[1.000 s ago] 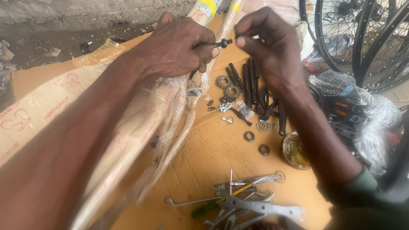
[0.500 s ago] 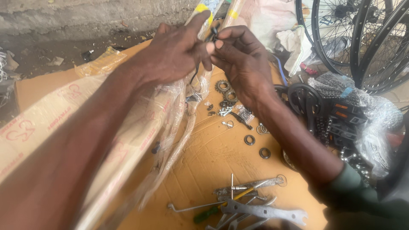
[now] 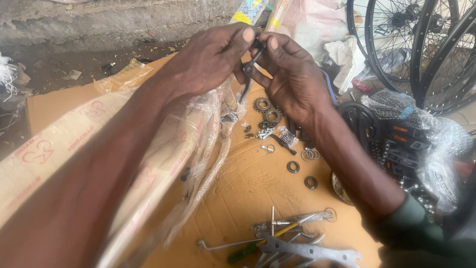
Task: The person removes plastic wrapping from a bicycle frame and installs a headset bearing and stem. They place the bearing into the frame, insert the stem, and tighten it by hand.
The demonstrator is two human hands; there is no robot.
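Upper centre of frame: left hand [image 3: 210,59] and right hand [image 3: 292,74] are both pinching a small black metal part [image 3: 251,62] between fingertips, above a plastic-wrapped bike frame [image 3: 198,144]. Sprockets [image 3: 267,111] and washers [image 3: 293,167] are lying on cardboard [image 3: 248,183] mid-frame; wrenches [image 3: 297,245] are lying at bottom centre.

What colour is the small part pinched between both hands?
Black; the small part shows best in the head view.
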